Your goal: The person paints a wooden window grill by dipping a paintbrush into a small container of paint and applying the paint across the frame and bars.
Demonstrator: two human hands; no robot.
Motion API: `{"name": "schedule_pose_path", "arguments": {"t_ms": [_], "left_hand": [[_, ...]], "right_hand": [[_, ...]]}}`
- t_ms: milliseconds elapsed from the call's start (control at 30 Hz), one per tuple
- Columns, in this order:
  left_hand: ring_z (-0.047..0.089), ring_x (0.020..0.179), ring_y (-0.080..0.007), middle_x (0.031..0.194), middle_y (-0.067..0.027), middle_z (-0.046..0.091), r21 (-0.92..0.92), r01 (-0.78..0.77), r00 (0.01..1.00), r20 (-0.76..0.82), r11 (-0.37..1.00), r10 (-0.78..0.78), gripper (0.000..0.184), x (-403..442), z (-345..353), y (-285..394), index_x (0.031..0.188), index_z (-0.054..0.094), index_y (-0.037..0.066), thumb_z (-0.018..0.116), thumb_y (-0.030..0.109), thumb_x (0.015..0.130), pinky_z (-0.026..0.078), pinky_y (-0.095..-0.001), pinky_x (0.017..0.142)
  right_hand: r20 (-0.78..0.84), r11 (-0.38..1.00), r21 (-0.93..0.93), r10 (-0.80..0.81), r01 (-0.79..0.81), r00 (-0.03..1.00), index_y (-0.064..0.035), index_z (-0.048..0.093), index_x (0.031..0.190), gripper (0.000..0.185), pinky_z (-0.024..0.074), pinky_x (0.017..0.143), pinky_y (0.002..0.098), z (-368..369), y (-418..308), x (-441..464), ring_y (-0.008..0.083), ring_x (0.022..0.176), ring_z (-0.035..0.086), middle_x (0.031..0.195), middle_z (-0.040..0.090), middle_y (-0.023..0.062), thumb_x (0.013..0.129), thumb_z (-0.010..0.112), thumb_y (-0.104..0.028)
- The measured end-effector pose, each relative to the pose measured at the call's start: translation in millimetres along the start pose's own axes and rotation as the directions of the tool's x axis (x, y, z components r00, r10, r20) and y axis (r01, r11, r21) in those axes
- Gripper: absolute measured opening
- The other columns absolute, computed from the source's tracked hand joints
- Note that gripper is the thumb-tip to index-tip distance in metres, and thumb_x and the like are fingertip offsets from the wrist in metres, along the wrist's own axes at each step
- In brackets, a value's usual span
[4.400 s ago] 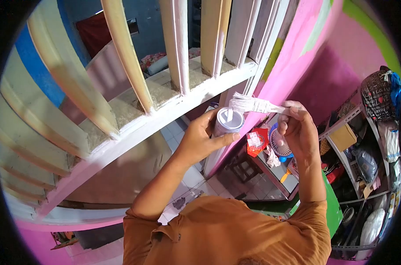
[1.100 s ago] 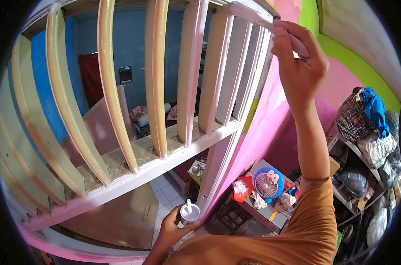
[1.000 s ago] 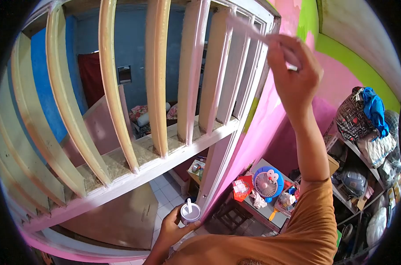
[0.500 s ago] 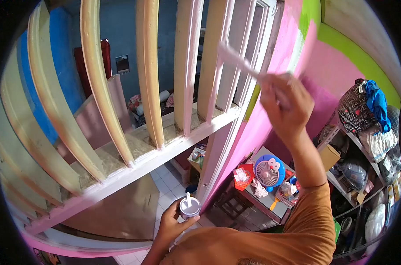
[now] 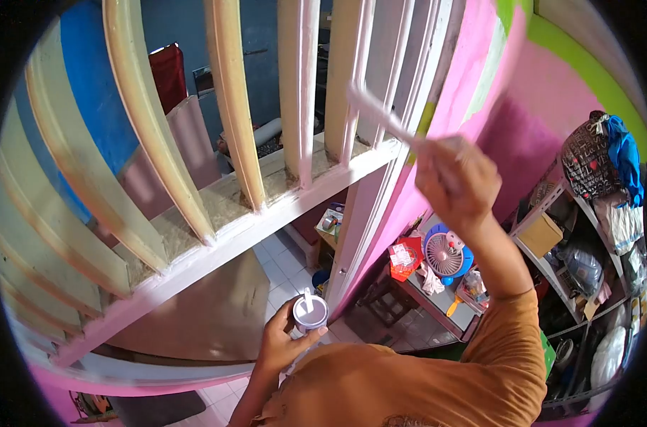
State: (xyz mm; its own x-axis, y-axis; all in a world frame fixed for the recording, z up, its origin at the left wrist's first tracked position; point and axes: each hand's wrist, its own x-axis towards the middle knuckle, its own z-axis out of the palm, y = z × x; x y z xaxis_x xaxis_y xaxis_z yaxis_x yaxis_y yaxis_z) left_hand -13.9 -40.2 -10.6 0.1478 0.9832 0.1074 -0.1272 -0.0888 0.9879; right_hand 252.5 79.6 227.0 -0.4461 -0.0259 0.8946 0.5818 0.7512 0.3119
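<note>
My left hand (image 5: 284, 343) is wrapped round a small paint can (image 5: 312, 326), held upright low in the middle of the view. A white stick or spoon handle (image 5: 308, 300) stands up out of its mouth. Raised at the right, my right hand (image 5: 460, 179) is closed on the handle of a paintbrush (image 5: 382, 117), blurred by motion. The brush's tip is at the white edge of a vertical slat (image 5: 343, 82) near the right end of the wooden grille. Whether bristles and wood touch, I cannot tell.
Several yellowish slats (image 5: 227, 107) stand on a pale crossbar (image 5: 231, 231). A pink wall (image 5: 409, 178) adjoins the frame. Below at right, a table (image 5: 437, 306) carries a blue fan (image 5: 446, 252). Shelves (image 5: 544, 256) with bags and a box stand farther right.
The brush in my right hand has moved down along the slat. My view has shifted slightly, while my left hand still holds the can.
</note>
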Motion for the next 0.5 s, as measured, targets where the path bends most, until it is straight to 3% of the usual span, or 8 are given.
{"name": "schedule_pose_path", "arguments": {"t_ms": [167, 333, 367, 400, 467, 500], "left_hand": [[0.059, 0.115, -0.0166, 0.123, -0.0100, 0.062, 0.010, 0.008, 1.000, 0.010, 1.000, -0.009, 0.069, -0.8, -2.3, -0.3, 0.136, 0.049, -0.006, 0.084, 0.004, 0.078, 0.047, -0.0317, 0.099], [0.059, 0.115, -0.0165, 0.123, -0.0094, 0.062, -0.020, 0.007, 1.000, 0.011, 1.000, -0.007, 0.068, -1.4, 3.0, -2.3, 0.136, 0.049, -0.005, 0.083, 0.003, 0.078, 0.046, -0.0321, 0.100], [0.059, 0.115, -0.0166, 0.123, -0.0087, 0.063, -0.007, 0.017, 1.000, 0.020, 1.000, -0.016, 0.066, -0.5, 5.4, 1.8, 0.135, 0.051, -0.004, 0.082, -0.001, 0.077, 0.047, -0.0323, 0.100], [0.059, 0.115, -0.0167, 0.123, -0.0080, 0.063, 0.008, 0.026, 0.999, 0.028, 1.000, -0.027, 0.063, -0.3, 7.9, 5.4, 0.133, 0.053, -0.003, 0.081, -0.004, 0.077, 0.047, -0.0325, 0.101], [0.059, 0.115, -0.0161, 0.123, -0.0074, 0.063, 0.034, 0.040, 0.999, 0.031, 0.999, -0.041, 0.063, 0.3, 7.4, 2.2, 0.133, 0.053, -0.002, 0.081, -0.004, 0.077, 0.047, -0.0324, 0.100], [0.059, 0.115, -0.0162, 0.123, -0.0081, 0.062, 0.036, 0.038, 0.999, 0.033, 0.999, -0.039, 0.065, 0.3, 8.1, 1.7, 0.135, 0.051, -0.004, 0.082, -0.001, 0.077, 0.047, -0.0321, 0.101]], "right_hand": [[0.155, 0.990, 0.091, 0.088, -0.103, 0.984, 0.0010, 0.067, 0.103, 0.033, 0.0502, 0.054, 0.0337, 0.0, -12.6, -36.2, 0.0243, 0.059, 0.061, 0.075, 0.063, 0.0109, 0.073, 0.078, 0.001], [0.021, 0.994, 0.056, 0.097, -0.098, 0.995, -0.0006, 0.070, 0.101, 0.025, 0.0494, 0.053, 0.0306, -14.5, 5.6, 10.1, 0.0197, 0.060, 0.062, 0.074, 0.063, 0.0089, 0.077, 0.077, -0.001], [-0.037, 0.987, 0.042, 0.155, -0.153, 0.987, 0.0007, 0.069, 0.102, 0.020, 0.0493, 0.053, 0.0283, -12.9, 11.7, 15.6, 0.0142, 0.061, 0.062, 0.077, 0.066, 0.0073, 0.082, 0.073, 0.000], [-0.128, 0.952, 0.178, 0.272, -0.248, 0.954, 0.0022, 0.069, 0.102, 0.015, 0.0500, 0.056, 0.0248, -9.1, 13.5, 21.8, 0.0091, 0.065, 0.062, 0.081, 0.069, 0.0060, 0.087, 0.069, 0.001], [-0.193, 0.941, 0.229, 0.296, -0.250, 0.935, 0.0042, 0.068, 0.102, 0.013, 0.0505, 0.061, 0.0227, -11.5, 20.8, 24.4, 0.0068, 0.070, 0.063, 0.084, 0.070, 0.0061, 0.089, 0.065, 0.004], [-0.195, 0.878, 0.348, 0.411, -0.329, 0.890, 0.0053, 0.068, 0.100, 0.012, 0.0502, 0.063, 0.0228, -11.9, 16.8, 19.5, 0.0082, 0.070, 0.063, 0.081, 0.069, 0.0073, 0.089, 0.065, 0.002]]}}
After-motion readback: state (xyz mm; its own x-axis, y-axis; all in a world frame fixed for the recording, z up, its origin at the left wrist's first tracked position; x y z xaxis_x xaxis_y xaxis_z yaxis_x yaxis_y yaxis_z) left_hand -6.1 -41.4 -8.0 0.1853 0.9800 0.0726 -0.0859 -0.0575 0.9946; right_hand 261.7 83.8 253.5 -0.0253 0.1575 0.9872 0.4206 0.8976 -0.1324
